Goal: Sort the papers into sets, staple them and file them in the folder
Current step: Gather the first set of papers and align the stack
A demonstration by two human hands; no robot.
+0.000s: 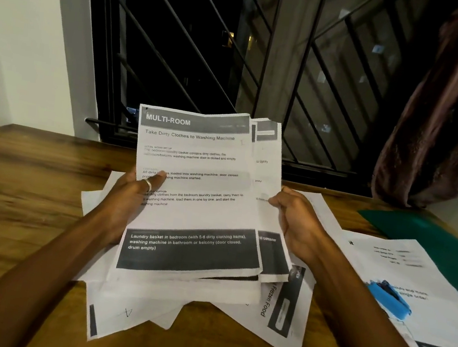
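Note:
I hold a stack of printed papers (195, 198) upright above the table, its top sheet headed "MULTI-ROOM". My left hand (131, 198) grips the stack's left edge, thumb with a ring lying on the front page. My right hand (294, 220) grips the right edge, where a second sheet sticks out behind the first. Under the stack, loose sheets (204, 310) lie spread on the wooden table (16, 189). A blue stapler (390, 299) rests on more papers (411, 284) at the right. A green folder (431, 243) lies at the far right.
A barred window (208, 54) with darkness outside stands behind the table. A brown curtain (448, 114) hangs at the right. A white wall (22, 29) is at the left.

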